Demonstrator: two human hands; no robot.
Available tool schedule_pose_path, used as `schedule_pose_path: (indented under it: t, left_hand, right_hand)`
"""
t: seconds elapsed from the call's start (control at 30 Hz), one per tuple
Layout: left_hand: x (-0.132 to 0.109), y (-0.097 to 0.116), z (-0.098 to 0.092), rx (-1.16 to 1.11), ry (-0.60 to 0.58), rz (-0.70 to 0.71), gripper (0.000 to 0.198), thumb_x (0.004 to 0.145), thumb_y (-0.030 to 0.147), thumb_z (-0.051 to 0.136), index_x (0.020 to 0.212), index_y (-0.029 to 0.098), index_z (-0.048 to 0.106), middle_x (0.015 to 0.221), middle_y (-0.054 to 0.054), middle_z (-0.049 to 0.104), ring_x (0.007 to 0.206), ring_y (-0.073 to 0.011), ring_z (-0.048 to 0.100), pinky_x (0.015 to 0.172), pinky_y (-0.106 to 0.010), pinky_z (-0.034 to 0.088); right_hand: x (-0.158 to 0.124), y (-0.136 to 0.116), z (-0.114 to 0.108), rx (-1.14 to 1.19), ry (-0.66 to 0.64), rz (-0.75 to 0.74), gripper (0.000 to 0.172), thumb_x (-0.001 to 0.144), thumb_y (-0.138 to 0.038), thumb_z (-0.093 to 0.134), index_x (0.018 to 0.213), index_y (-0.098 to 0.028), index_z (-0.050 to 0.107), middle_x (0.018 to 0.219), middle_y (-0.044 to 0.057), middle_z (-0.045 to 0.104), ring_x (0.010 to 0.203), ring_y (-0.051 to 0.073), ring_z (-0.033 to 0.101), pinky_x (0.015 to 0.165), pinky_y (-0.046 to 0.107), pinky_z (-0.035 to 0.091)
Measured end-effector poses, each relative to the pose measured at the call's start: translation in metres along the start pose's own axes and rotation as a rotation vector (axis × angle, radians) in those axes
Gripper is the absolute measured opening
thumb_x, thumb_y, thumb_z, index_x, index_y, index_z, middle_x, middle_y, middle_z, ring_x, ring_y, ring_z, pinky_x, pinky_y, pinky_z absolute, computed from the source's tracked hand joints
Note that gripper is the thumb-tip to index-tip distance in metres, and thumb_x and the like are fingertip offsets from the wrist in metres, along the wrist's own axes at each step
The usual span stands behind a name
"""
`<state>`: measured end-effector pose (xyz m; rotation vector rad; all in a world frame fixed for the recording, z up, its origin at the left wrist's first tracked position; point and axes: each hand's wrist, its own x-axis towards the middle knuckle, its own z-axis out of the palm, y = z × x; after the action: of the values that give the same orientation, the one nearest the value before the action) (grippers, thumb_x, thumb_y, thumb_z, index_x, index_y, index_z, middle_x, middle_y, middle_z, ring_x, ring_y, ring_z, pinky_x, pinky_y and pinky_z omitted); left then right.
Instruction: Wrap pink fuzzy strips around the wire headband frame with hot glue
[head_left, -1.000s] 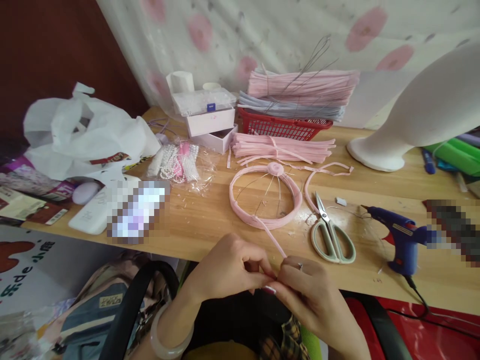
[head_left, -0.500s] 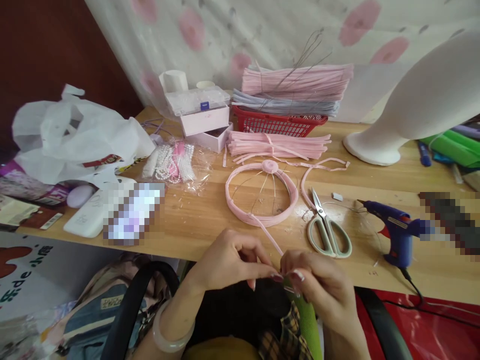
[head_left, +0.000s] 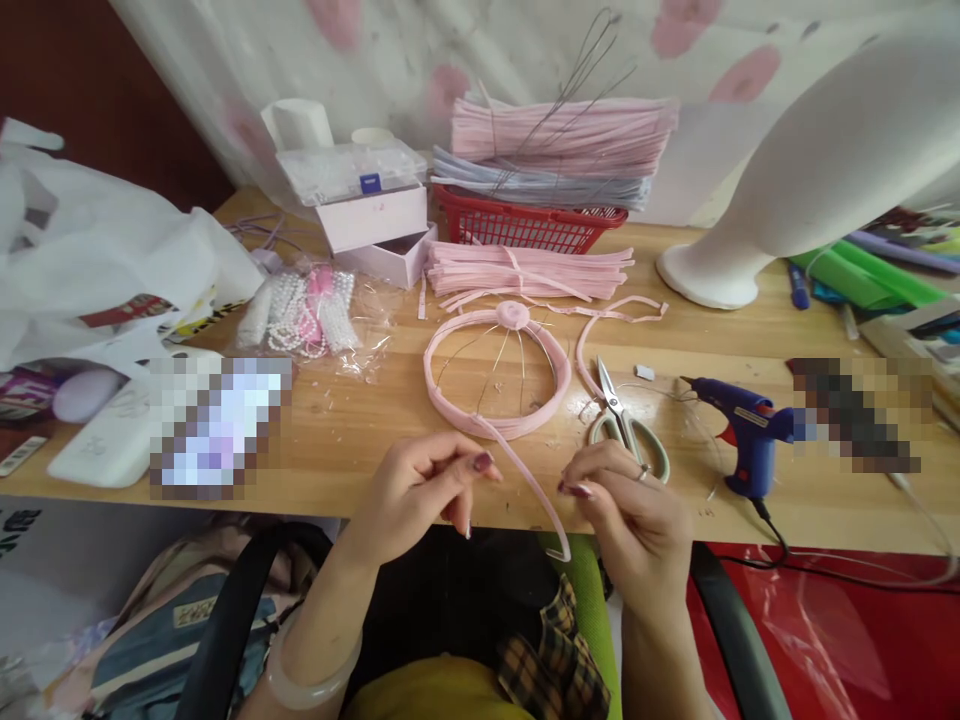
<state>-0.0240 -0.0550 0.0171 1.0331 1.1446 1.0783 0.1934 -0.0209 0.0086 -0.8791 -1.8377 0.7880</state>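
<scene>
A pink wrapped ring [head_left: 429,372] with thin wire spokes lies on the wooden table [head_left: 360,430], and a pink strip tail [head_left: 532,490] runs from it past the table's front edge. My left hand [head_left: 416,495] hovers just left of that tail, thumb and forefinger pinched together. My right hand [head_left: 634,515] is just right of the tail, its fingertips also pinched. What either pinch holds is too small to make out. The tail hangs loose between the two hands.
Scissors [head_left: 628,432] and a blue glue gun [head_left: 750,432] with its cord lie right of the ring. Behind are a bundle of pink strips [head_left: 525,272], a red basket [head_left: 525,228], a white box [head_left: 371,215], bagged pearls [head_left: 307,315], a white mannequin head [head_left: 787,170] and a plastic bag [head_left: 97,260].
My hands, which met on the end of the pink tail, have drawn apart and risen to the table's edge. The tail now hangs free between them. The view has shifted.
</scene>
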Motion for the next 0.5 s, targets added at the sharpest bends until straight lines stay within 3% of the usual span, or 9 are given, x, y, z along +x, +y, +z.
schedule_pose_path:
  t: [0.07,0.13,0.23,0.3,0.4,0.5]
  left_hand:
    - [-0.001,0.001,-0.005,-0.030,0.080,0.063,0.040,0.096,0.054,0.058,0.073,0.021,0.059,0.042,0.005,0.059,0.038,-0.0104,0.054,0.046,-0.022,0.043]
    - [-0.002,0.001,-0.009,-0.031,0.154,0.128,0.047,0.099,0.054,0.052,0.064,0.023,0.048,0.038,0.005,0.055,0.037,-0.0110,0.052,0.046,-0.023,0.043]
    - [0.002,0.001,-0.013,0.111,0.252,0.156,0.052,0.100,0.049,0.051,0.055,0.024,0.040,0.036,0.005,0.051,0.038,-0.0113,0.050,0.048,-0.024,0.042]
    - [0.007,0.000,-0.013,0.270,0.324,0.160,0.047,0.098,0.042,0.057,0.055,0.023,0.047,0.044,0.003,0.059,0.044,-0.0117,0.056,0.051,-0.024,0.044]
    - [0.017,0.000,-0.015,0.444,0.318,0.142,0.011,0.091,0.030,0.065,0.084,0.022,0.068,0.061,0.002,0.070,0.055,-0.0142,0.065,0.053,-0.023,0.047]
    - [0.025,0.001,-0.016,0.555,0.197,0.061,0.021,0.087,0.027,0.068,0.107,0.021,0.071,0.058,0.004,0.069,0.051,-0.0149,0.063,0.048,-0.023,0.046]
  right_hand:
    - [0.001,0.001,0.001,-0.141,-0.020,0.018,0.014,0.097,-0.016,0.059,0.094,-0.024,0.069,0.091,0.004,0.072,0.086,0.019,0.067,0.077,0.033,0.052]
    - [0.001,0.003,0.004,-0.194,-0.043,0.043,0.019,0.097,-0.017,0.058,0.112,-0.025,0.066,0.099,0.004,0.074,0.090,0.019,0.070,0.080,0.033,0.054]
    - [0.001,0.006,0.011,-0.280,-0.131,0.102,0.022,0.095,-0.029,0.066,0.116,-0.023,0.065,0.096,0.005,0.075,0.086,0.021,0.071,0.075,0.033,0.055]
    - [0.003,0.008,0.014,-0.336,-0.182,0.135,0.018,0.095,-0.032,0.065,0.111,-0.022,0.067,0.092,0.005,0.076,0.082,0.022,0.071,0.071,0.033,0.055]
    - [0.005,0.010,0.015,-0.368,-0.220,0.140,0.013,0.100,-0.025,0.056,0.105,-0.020,0.068,0.089,0.005,0.076,0.080,0.021,0.071,0.070,0.032,0.054]
    - [0.008,0.011,0.010,-0.381,-0.214,0.083,0.014,0.100,-0.021,0.055,0.101,-0.021,0.069,0.091,0.006,0.077,0.084,0.021,0.071,0.074,0.033,0.054]
